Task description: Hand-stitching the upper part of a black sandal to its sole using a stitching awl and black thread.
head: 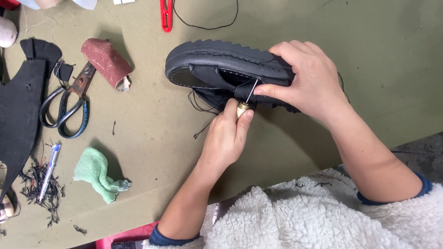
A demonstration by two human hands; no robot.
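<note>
Seen from the head camera, a person in a white fleece top with blue cuffs works on a black leather shoe with a thick ridged rubber sole (pixel 217 57), which lies on its side on the olive-green counter (pixel 369 50), sole edge turned away from the wearer and its open interior facing the camera. The right hand (pixel 307 78) lies over the heel end of the shoe, its fingers curled around the sole and upper and the thumb pressed to the leather just beside a thin metal awl needle (pixel 252 92). The left hand (pixel 228 133) comes up from below, fingers closed around the awl's brass-collared handle (pixel 242 109), with the needle's tip set into the black upper. Loose black thread (pixel 200 103) trails from the shoe onto the counter. Well to the left lie dark-handled scissors with rusty blades (pixel 69 103), and touching their tip a roll of reddish-brown sandpaper (pixel 107 62). Nearer the wearer sit a crumpled mint-green cloth (pixel 97 175), a blue-and-clear ballpoint pen (pixel 49 171) lying among black thread scraps (pixel 39 184), and a large flat piece of black cut leather (pixel 20 101) at the left edge. A red plastic tool (pixel 166 16) lies at the top edge, beside a loop of black cord (pixel 207 25). No container shows in the frame.
</note>
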